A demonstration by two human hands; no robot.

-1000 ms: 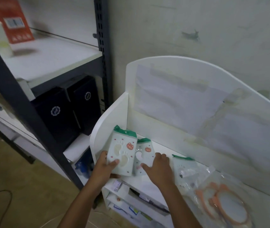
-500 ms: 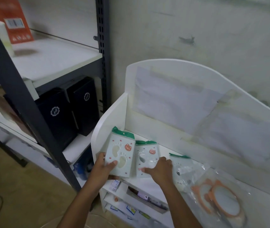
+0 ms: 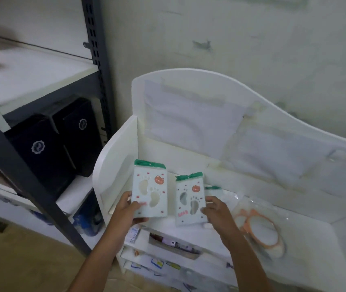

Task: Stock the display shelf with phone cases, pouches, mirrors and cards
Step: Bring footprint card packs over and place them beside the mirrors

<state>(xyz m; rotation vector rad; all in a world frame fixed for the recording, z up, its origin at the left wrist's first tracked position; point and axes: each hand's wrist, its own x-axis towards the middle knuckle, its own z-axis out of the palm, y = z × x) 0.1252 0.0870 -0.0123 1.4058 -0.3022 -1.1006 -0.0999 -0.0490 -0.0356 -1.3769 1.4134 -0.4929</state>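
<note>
White display shelf (image 3: 189, 131) against a scuffed wall, dark metal rack (image 3: 20, 171) off to its left with two black boxes (image 3: 58, 142) on a lower board.

Left to right on the top tier:
- left hand (image 3: 128, 209) holds first phone case (image 3: 150, 189) by its lower left corner, thumb on the front, fingers curled behind. Case is upright, green header up, close to the shelf's left side panel.
- right hand (image 3: 217, 211) grips second phone case (image 3: 191, 200) at its lower right edge, fingers wrapped around. Tilted a bit, sits lower than the first, small gap between them.
- third bagged item (image 3: 213, 189), green top, mostly hidden behind second case and my hand. Can't tell what it is.
- orange-rimmed mirror (image 3: 260, 228) in clear wrap, lying flat further right, nobody touching it.

Lower tiers already hold small packs, too blurred to name.

Step in hand, as I read it: stand both cases up as a row along the back.

How to do it well:
- seat bottom edges on the board first, then lean the tops back against the panel
- match heights, keep headers level, fronts facing out
- straighten the second case before letting go, it's the crooked one
- release one hand at a time; thin packs look likely to slide forward on the smooth board
- leave room on the right for the bagged item and the mirror
</note>
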